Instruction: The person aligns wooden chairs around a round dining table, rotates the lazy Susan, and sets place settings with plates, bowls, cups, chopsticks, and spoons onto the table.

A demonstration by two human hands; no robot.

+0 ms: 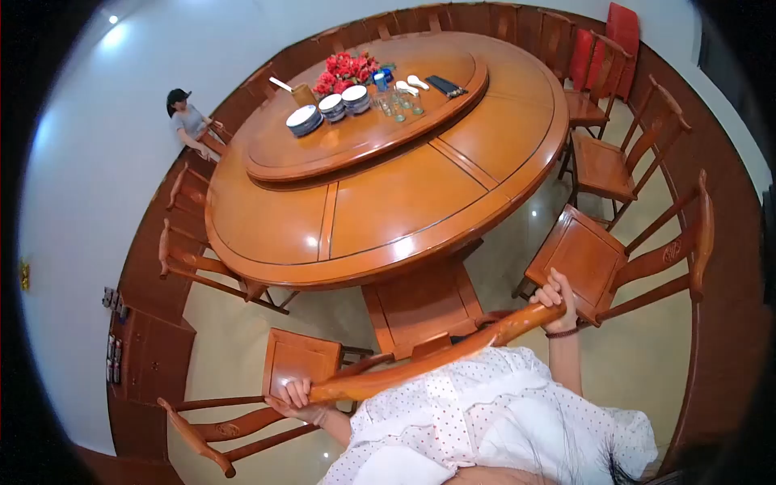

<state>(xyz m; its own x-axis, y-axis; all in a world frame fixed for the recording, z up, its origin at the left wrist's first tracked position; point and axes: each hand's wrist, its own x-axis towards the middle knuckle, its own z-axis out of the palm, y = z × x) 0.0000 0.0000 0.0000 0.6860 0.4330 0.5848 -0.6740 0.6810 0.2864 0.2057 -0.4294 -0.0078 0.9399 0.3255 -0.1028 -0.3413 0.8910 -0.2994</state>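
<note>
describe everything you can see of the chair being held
The chair looks like polished orange-brown wood, with a flat, squarish seat and a curved top rail. It faces the round table, the seat's front seemingly beneath it. The left hand and right hand hold opposite ends of the rail.

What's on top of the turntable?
Red flowers, a stack of plates, stacked bowls, clear glasses, white spoons, a wooden container, a blue item and black items too small to identify. The flowers hide whatever stands directly behind them.
</note>
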